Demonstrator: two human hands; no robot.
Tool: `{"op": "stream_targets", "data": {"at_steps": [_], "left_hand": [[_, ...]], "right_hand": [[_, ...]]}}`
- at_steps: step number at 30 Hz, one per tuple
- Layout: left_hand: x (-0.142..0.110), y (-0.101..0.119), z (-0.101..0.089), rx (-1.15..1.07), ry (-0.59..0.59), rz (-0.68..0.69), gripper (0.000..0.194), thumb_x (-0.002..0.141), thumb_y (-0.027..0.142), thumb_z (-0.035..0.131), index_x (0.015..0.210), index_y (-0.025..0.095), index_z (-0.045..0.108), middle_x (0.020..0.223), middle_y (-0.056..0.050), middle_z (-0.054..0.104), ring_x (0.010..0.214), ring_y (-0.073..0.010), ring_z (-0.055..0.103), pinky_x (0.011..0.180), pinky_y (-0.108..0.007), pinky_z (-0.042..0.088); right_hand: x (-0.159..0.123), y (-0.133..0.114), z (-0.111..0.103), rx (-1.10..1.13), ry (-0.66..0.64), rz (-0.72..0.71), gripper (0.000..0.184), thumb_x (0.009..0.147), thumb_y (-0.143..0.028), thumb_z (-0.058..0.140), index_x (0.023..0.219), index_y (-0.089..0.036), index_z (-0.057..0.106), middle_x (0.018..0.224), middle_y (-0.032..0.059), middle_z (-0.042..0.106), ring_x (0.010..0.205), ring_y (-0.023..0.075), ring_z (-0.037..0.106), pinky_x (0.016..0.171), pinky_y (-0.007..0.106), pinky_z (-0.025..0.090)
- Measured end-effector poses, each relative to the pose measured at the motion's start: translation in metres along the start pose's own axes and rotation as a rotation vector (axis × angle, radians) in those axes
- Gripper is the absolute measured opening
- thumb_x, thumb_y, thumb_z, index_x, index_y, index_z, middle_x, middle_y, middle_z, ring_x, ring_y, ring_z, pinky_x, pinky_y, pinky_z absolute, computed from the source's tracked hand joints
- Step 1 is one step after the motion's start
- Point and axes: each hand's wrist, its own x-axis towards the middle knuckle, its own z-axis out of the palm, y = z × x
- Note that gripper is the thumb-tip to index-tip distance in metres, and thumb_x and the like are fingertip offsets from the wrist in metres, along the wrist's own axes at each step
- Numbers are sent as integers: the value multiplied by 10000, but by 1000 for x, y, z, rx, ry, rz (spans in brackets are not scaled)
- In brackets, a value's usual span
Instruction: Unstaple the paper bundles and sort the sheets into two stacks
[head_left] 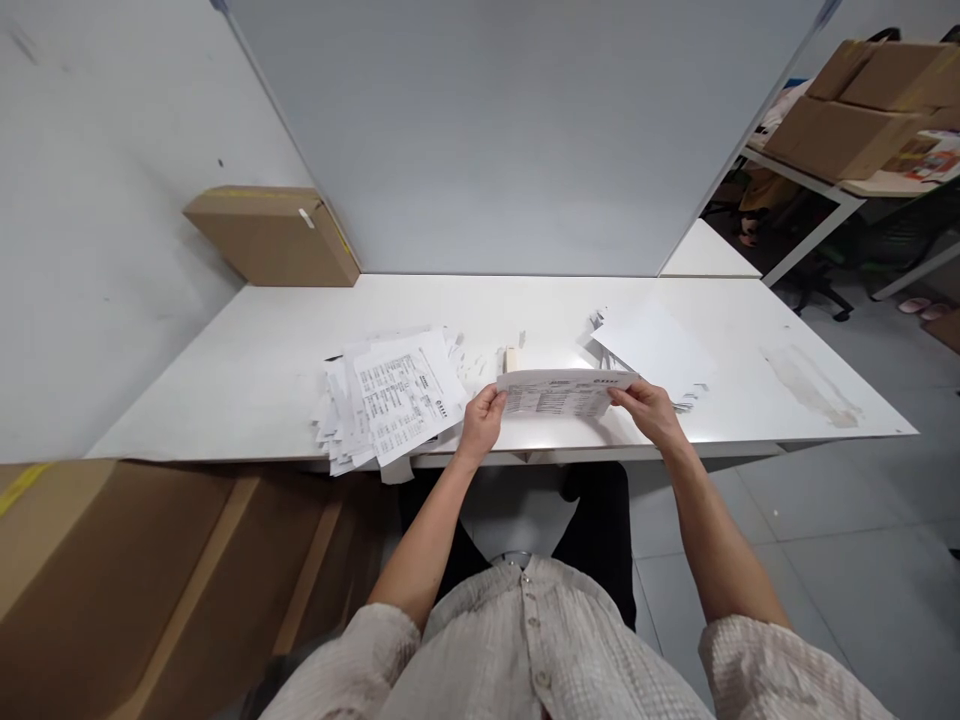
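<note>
A printed sheet of paper [559, 392] is held just above the white table [247, 370], near its front edge. My left hand [482, 420] pinches the sheet's left end and my right hand [651, 408] pinches its right end. To the left of my left hand lies a messy pile of printed sheets [390, 400], partly hanging over the table's edge. Behind my right hand lies a stack of blank-side-up sheets [654, 345]. A small pale block [513, 359] stands just behind the held sheet.
A white partition [517, 140] closes the table's back. A cardboard box [274, 237] sits at the back left corner. Large cardboard boxes [112, 580] stand on the floor at the left. More boxes [862, 100] rest on a table at the far right.
</note>
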Motion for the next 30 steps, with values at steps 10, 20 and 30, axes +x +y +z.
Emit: {"op": "stream_targets", "data": {"at_steps": [10,20,30], "left_hand": [[4,9,3,-45,-2,-7,295,855,364,500,1014,156,636,947,-57,690,915,-183,624,837,-306,477],[6,17,3,-51,-3,25,242,861,356,501,913,163,637,879,-48,677,846,-169,617,785,-286,483],[2,-1,5,-89,-76,-57,286,830,405,525,933,159,629,881,-50,686,828,-174,625,785,-292,481]], "right_hand": [[2,11,-3,46,4,-20,301,746,-461,636,855,-190,710,831,37,693,796,208,607,735,356,497],[-10,1,-7,91,-2,-43,313,762,-427,640,982,-211,689,952,59,703,925,249,623,824,409,495],[-14,18,0,193,0,1,296,762,-408,645,978,-205,644,925,47,695,833,207,622,788,378,499]]}}
